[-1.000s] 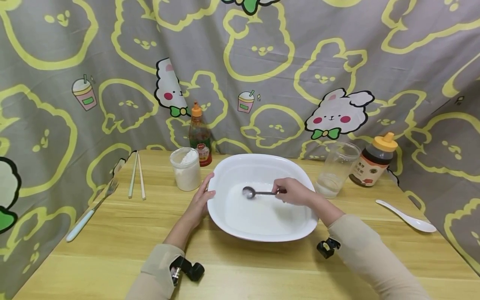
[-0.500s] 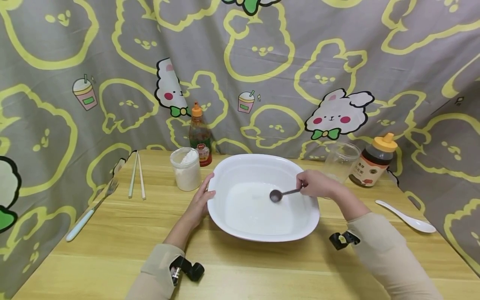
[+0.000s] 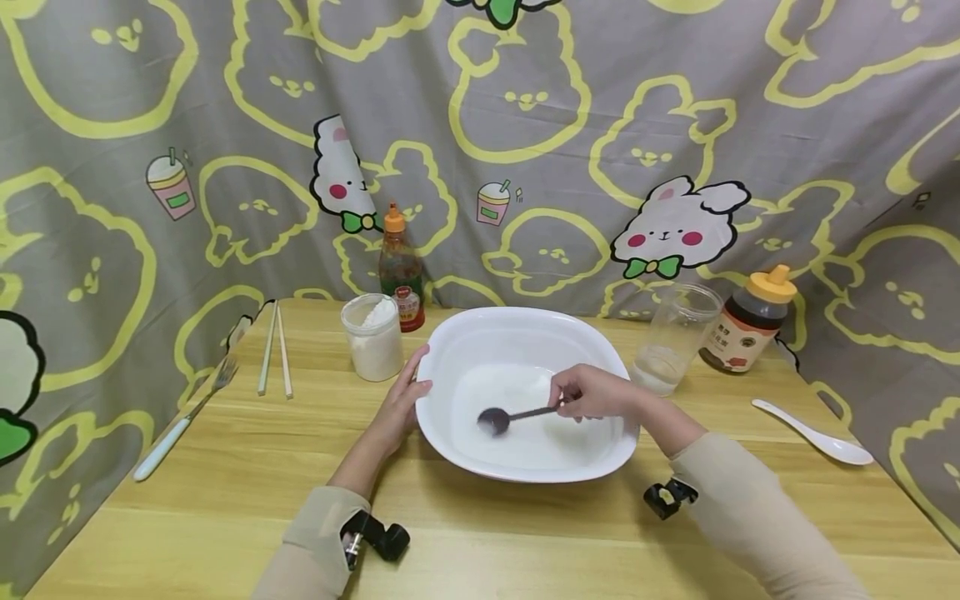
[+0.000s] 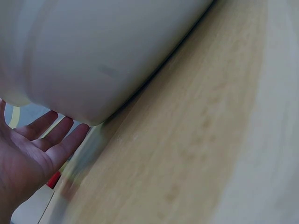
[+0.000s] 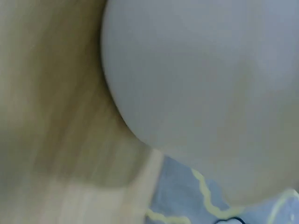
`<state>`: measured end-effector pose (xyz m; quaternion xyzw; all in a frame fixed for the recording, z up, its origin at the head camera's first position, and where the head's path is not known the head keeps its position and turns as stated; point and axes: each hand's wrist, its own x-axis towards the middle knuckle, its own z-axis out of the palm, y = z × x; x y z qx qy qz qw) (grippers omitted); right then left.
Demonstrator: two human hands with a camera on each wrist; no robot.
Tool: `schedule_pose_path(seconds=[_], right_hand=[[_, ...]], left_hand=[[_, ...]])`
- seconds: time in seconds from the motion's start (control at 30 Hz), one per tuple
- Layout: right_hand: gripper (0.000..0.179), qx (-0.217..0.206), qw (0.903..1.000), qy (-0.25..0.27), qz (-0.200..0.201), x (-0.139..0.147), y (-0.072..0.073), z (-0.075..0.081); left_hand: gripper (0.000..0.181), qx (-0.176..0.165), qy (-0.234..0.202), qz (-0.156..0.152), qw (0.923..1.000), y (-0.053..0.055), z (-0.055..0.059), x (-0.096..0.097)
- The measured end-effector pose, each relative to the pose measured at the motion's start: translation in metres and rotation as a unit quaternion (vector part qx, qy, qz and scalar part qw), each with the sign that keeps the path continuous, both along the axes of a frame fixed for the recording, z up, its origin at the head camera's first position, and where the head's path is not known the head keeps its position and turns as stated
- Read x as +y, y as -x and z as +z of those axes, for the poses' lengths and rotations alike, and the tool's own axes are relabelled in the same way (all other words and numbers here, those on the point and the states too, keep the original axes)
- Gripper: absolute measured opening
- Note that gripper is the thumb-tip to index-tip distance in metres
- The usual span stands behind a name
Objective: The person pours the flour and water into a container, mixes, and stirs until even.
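A white oval basin stands at the middle of the table, with milky white liquid across its bottom. My left hand holds the basin's left side, thumb at the rim and fingers against the outer wall. In the left wrist view those fingers touch the wall from outside. Over the basin, my right hand grips the handle of a dark round-bowled spoon. The spoon's bowl is blurred, low in the liquid towards the left front. The right wrist view shows only the basin's outer wall; the hand is hidden there.
Behind the basin's left stand a jar of white powder and sauce bottles. At right are a clear cup with some liquid, a yellow-capped bottle and a white spoon. Chopsticks and a fork lie left.
My right hand has swept the spoon around in the basin, first rightward to the right side, then back to the left front. The left hand and basin have stayed put.
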<state>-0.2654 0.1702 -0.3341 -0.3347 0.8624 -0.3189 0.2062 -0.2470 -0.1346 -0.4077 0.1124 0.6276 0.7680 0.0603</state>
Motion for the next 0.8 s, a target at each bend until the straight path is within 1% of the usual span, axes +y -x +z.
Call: schedule_pose_path(seconds=[0.07,0.1,0.2,0.27,0.33,0.4,0.43,0.47,0.53,0.6,0.67,0.73,0.8], right_hand=[[0.010,-0.002,0.9998,-0.017,0.008,0.008,-0.003,0.009],[0.011,0.002,0.9996,-0.029,0.004,0.013,-0.004,0.013],[0.013,0.033,0.9968,-0.067,-0.027,0.026,-0.004,0.025],[0.012,0.066,0.9915,-0.095,-0.060,0.031,-0.002,0.029],[0.011,0.101,0.9839,-0.117,-0.090,0.032,0.001,0.030],[0.010,0.135,0.9775,-0.120,-0.108,0.029,0.005,0.026],[0.009,0.145,0.9762,-0.115,-0.112,0.026,0.006,0.022],[0.008,0.149,0.9770,-0.105,-0.112,0.023,0.007,0.019],[0.006,0.141,0.9817,-0.076,-0.103,0.017,0.009,0.010],[0.007,0.103,0.9895,-0.044,-0.091,0.011,0.008,0.003],[0.008,0.054,0.9958,-0.016,-0.073,0.009,0.007,-0.001],[0.008,0.013,0.9988,-0.002,-0.047,0.009,0.005,-0.001],[0.009,-0.004,0.9998,-0.002,-0.017,0.013,0.003,0.003]], left_hand=[[0.055,0.000,0.001,0.001,1.0000,0.000,0.000,0.000],[0.055,-0.001,0.000,0.001,1.0000,0.000,0.000,-0.001],[0.055,-0.003,0.005,0.001,1.0000,0.001,0.000,-0.001],[0.054,-0.005,0.008,0.003,0.9999,0.001,-0.001,-0.002],[0.054,-0.006,0.010,0.005,0.9999,0.001,-0.001,-0.002],[0.053,-0.005,0.009,0.005,0.9999,0.001,-0.001,-0.002],[0.053,-0.005,0.007,0.006,0.9999,0.001,-0.001,-0.002],[0.053,-0.005,0.005,0.006,1.0000,0.001,-0.001,-0.001],[0.054,-0.003,0.003,0.004,1.0000,0.001,-0.001,0.000],[0.054,-0.004,0.002,0.004,1.0000,0.001,-0.001,0.001],[0.054,-0.005,0.001,0.003,1.0000,0.001,-0.001,0.001],[0.054,-0.005,0.002,0.003,1.0000,0.001,-0.001,0.001],[0.053,-0.004,0.004,0.002,1.0000,0.002,-0.001,0.001]])
